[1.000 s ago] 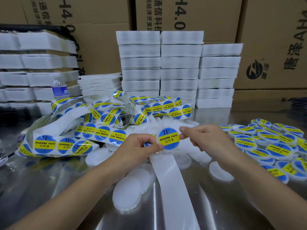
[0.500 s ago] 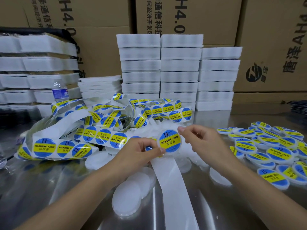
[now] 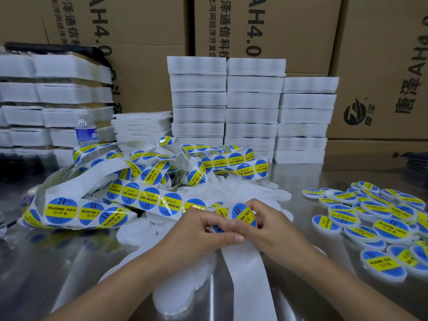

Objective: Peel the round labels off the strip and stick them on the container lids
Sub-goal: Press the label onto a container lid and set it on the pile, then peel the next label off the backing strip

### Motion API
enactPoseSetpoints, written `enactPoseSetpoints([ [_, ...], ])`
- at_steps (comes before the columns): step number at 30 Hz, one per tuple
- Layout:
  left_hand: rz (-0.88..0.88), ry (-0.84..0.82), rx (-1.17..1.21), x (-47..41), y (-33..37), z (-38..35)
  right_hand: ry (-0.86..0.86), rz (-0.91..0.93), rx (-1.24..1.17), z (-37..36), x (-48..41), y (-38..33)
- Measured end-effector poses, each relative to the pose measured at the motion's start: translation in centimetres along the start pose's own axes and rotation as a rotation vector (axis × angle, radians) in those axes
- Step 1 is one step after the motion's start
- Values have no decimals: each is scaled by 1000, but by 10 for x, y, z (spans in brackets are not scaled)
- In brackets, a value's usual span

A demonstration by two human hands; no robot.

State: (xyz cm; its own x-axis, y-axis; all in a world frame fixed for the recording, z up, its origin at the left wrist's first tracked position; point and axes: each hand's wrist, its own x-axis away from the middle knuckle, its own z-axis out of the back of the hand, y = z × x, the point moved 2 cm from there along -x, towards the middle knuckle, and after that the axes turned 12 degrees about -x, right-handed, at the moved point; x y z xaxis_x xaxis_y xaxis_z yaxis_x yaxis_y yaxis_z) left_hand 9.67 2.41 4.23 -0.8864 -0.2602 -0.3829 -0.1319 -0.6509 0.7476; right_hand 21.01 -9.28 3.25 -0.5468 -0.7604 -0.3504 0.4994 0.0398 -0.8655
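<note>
"Where's the label?"

"A glossy blue-and-yellow round label [image 3: 243, 215] sits between both hands, above the shiny metal worktop [image 3: 69, 262]. The right hand [image 3: 266, 228] has its grip closed on the label's edge. The left hand [image 3: 201, 230] pinches the smooth white paper strip [image 3: 247, 274]."

"And the lids?"

"Plain white lids [image 3: 173, 295], flat discs, lie beneath the wrists. Labelled lids [image 3: 383, 230] are heaped on the right."

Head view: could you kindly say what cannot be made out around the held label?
Head view:
Back of label, any lid behind: hidden by left hand and right hand.
End of backing strip: cut off by bottom edge.
Print on water bottle: too small.
</note>
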Motion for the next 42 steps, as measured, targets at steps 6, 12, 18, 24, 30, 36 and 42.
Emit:
enactPoseSetpoints([
  [6,-30,18,25,3,5,-4,78,7,126,3,-1,-1],
  [12,36,1,-26,4,1,-9,132,14,130,4,-3,-3],
  [18,37,-18,-32,2,-3,-9,169,31,118,8,-6,-4],
  [24,121,76,44,-2,1,-6,216,-22,-114,9,-8,-6],
  [30,313,315,143,-5,-3,6,576,-177,-830,40,-20,2],
  [36,452,465,381,-9,-13,21,891,-264,-1085,76,-27,31],
  [42,522,592,267,-14,-29,29,1051,-264,-1218,94,-22,41],
])
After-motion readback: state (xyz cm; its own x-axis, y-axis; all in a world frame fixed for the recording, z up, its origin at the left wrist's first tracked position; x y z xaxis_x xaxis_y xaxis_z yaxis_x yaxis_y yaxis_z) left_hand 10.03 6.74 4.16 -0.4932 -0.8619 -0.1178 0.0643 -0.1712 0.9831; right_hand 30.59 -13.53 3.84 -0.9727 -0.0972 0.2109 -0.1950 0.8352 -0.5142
